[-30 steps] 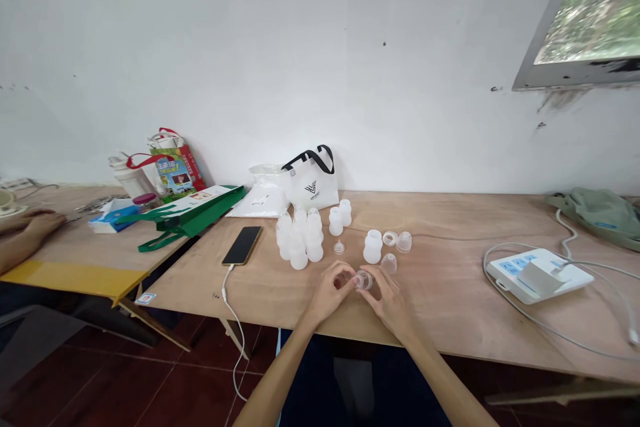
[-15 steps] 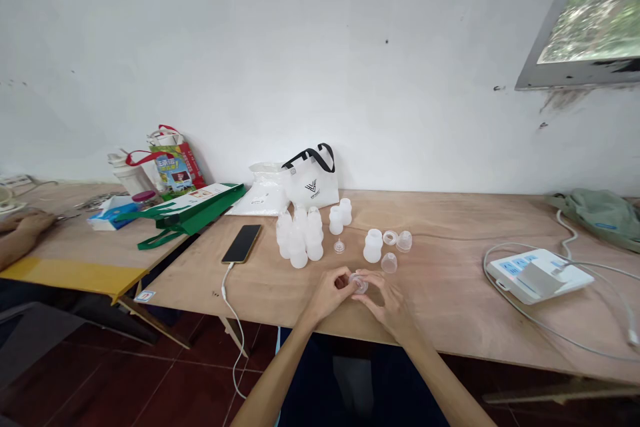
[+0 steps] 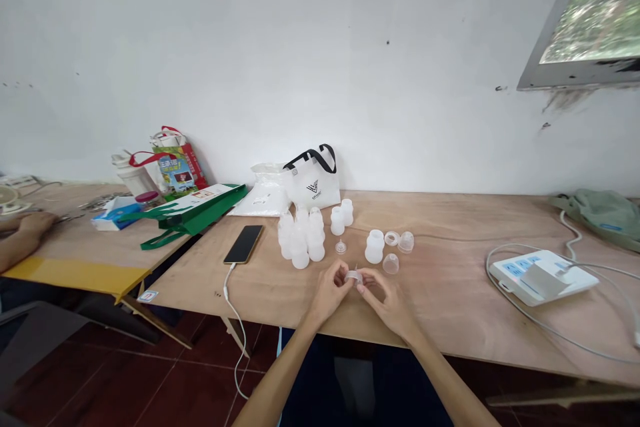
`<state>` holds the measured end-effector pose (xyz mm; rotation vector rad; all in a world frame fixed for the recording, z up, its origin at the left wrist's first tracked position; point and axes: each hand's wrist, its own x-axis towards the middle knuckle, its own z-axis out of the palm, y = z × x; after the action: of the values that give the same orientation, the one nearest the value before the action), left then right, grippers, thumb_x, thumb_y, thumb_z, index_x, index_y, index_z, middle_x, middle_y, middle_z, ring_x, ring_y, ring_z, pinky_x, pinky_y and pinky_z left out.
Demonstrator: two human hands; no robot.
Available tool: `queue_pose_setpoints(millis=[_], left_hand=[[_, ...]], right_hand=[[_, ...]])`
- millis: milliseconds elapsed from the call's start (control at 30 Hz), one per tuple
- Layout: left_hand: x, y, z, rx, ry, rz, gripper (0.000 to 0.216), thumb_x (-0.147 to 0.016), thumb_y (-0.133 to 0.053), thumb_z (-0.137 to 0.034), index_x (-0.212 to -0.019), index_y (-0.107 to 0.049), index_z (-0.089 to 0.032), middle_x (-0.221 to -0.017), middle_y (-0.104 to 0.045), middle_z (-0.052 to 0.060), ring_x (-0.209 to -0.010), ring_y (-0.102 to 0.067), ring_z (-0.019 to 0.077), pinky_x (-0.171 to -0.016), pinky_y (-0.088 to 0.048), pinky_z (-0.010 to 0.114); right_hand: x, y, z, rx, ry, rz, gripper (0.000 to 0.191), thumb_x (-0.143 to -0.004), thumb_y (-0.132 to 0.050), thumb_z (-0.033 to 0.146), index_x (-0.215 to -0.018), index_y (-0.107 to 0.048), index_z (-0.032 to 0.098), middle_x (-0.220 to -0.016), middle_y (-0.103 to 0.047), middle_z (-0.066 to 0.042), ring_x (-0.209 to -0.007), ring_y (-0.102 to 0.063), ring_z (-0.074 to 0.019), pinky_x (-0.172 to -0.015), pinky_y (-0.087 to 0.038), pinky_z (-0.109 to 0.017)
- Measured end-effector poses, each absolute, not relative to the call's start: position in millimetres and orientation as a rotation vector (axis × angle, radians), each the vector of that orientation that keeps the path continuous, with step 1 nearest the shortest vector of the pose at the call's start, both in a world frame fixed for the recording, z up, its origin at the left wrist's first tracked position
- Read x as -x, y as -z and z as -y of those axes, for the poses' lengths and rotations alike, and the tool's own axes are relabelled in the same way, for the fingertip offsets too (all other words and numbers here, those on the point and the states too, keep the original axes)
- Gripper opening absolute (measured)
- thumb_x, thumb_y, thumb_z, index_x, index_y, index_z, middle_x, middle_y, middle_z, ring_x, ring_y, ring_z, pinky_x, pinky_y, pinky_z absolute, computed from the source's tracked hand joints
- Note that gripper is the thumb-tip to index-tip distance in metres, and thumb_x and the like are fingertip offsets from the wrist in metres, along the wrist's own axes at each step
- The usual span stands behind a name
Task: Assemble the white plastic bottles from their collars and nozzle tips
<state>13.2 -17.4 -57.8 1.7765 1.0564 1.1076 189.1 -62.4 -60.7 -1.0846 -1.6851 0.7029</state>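
Note:
Between my two hands, just above the table's front part, is a translucent bottle collar ring (image 3: 354, 276) with a thin clear tip rising from it, likely a nipple. My left hand (image 3: 331, 288) pinches its left side with thumb and fingers. The fingertips of my right hand (image 3: 384, 299) grip the right side. Beyond them a clear nipple (image 3: 341, 247) stands on the table. An open baby bottle (image 3: 374, 247) is upright to its right, beside a loose collar ring (image 3: 392, 239) and two clear domed caps (image 3: 391, 263), (image 3: 407, 242).
Several capped bottles (image 3: 301, 240) stand in a cluster left of centre, with two open bottles (image 3: 337, 220) behind. A phone (image 3: 243, 244) on a charging cable lies further left. White bags (image 3: 315, 180) lean on the wall. At right sits a white box (image 3: 543, 277) with cables. Another person's hand (image 3: 37, 223) rests far left.
My hands have tilted the collar ring from facing me to more level, so its thin tip now points up. The view has shifted slightly; the things on the table stay put.

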Motion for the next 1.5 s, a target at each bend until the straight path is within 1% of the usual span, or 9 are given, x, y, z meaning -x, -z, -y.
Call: queue_pose_setpoints(millis=[400, 600, 800, 967, 1067, 1133, 1267, 1333, 1500], left_hand=[[-19, 59, 21, -1.792, -1.103, -1.193, 0.016, -0.078, -0.061, -0.023, -0.070, -0.047, -0.021, -0.063, -0.051, -0.006, -0.059, -0.047, 0.0117, -0.061, -0.036, 0.024], [-18, 63, 17, -1.773, -1.098, -1.202, 0.018, -0.078, -0.060, -0.023, -0.068, -0.045, -0.020, -0.062, -0.049, -0.007, -0.059, -0.045, 0.0113, -0.061, -0.033, 0.024], [-20, 62, 17, -1.773, -1.127, -1.205, 0.016, -0.081, -0.060, -0.024, -0.071, -0.048, -0.021, -0.063, -0.051, -0.006, -0.060, -0.048, 0.0117, -0.061, -0.036, 0.024], [-22, 53, 23, -1.782, -1.086, -1.145, 0.020, -0.090, -0.061, -0.040, -0.083, -0.054, -0.022, -0.071, -0.060, -0.004, -0.063, -0.056, 0.0133, -0.062, -0.041, 0.025], [-21, 52, 24, -1.779, -1.086, -1.149, 0.028, -0.095, -0.056, -0.047, -0.082, -0.054, -0.021, -0.072, -0.060, -0.004, -0.064, -0.056, 0.0137, -0.065, -0.042, 0.025], [-21, 52, 23, -1.768, -1.096, -1.161, 0.031, -0.096, -0.054, -0.048, -0.080, -0.052, -0.021, -0.071, -0.059, -0.004, -0.065, -0.056, 0.0136, -0.066, -0.042, 0.025], [-20, 53, 22, -1.713, -1.139, -1.127, 0.029, -0.094, -0.060, -0.047, -0.083, -0.051, -0.021, -0.075, -0.061, -0.003, -0.068, -0.057, 0.0138, -0.067, -0.042, 0.025], [-19, 54, 22, -1.691, -1.132, -1.053, 0.030, -0.093, -0.061, -0.049, -0.088, -0.051, -0.021, -0.080, -0.062, -0.002, -0.070, -0.057, 0.0137, -0.065, -0.042, 0.024], [-18, 58, 22, -1.614, -1.110, -0.900, 0.033, -0.098, -0.055, -0.054, -0.095, -0.053, -0.021, -0.093, -0.063, 0.002, -0.076, -0.060, 0.0149, -0.057, -0.043, 0.022]], right_hand=[[-190, 70, 56, 1.069, -0.863, 1.588, 0.023, -0.095, -0.062, 0.037, -0.114, -0.070, 0.026, -0.109, -0.078, -0.005, -0.104, -0.074, -0.0233, -0.097, -0.060, -0.043], [-188, 68, 58, 1.094, -0.891, 1.584, 0.026, -0.093, -0.063, 0.038, -0.116, -0.070, 0.027, -0.106, -0.079, -0.004, -0.093, -0.076, -0.0223, -0.093, -0.061, -0.042], [-188, 69, 57, 1.106, -0.840, 1.572, 0.025, -0.094, -0.063, 0.040, -0.114, -0.071, 0.027, -0.109, -0.078, -0.005, -0.101, -0.074, -0.0242, -0.097, -0.059, -0.044], [-190, 71, 54, 1.140, -0.815, 1.468, 0.031, -0.095, -0.063, 0.046, -0.118, -0.067, 0.026, -0.108, -0.079, -0.006, -0.099, -0.075, -0.0252, -0.092, -0.059, -0.042], [-191, 69, 56, 1.153, -0.809, 1.474, 0.030, -0.096, -0.062, 0.050, -0.113, -0.068, 0.026, -0.110, -0.078, -0.007, -0.102, -0.075, -0.0260, -0.092, -0.059, -0.041], [-190, 68, 57, 1.163, -0.797, 1.508, 0.029, -0.097, -0.060, 0.051, -0.110, -0.069, 0.026, -0.111, -0.078, -0.006, -0.104, -0.074, -0.0259, -0.092, -0.059, -0.040], [-190, 69, 57, 1.147, -0.772, 1.546, 0.029, -0.099, -0.058, 0.048, -0.116, -0.067, 0.028, -0.111, -0.078, -0.005, -0.103, -0.074, -0.0255, -0.092, -0.059, -0.041], [-190, 70, 57, 1.140, -0.750, 1.534, 0.028, -0.099, -0.057, 0.047, -0.117, -0.066, 0.027, -0.113, -0.078, -0.006, -0.103, -0.074, -0.0256, -0.091, -0.059, -0.040], [-191, 72, 56, 1.128, -0.684, 1.520, 0.027, -0.100, -0.056, 0.043, -0.119, -0.066, 0.026, -0.118, -0.076, -0.007, -0.104, -0.074, -0.0245, -0.089, -0.060, -0.039]])
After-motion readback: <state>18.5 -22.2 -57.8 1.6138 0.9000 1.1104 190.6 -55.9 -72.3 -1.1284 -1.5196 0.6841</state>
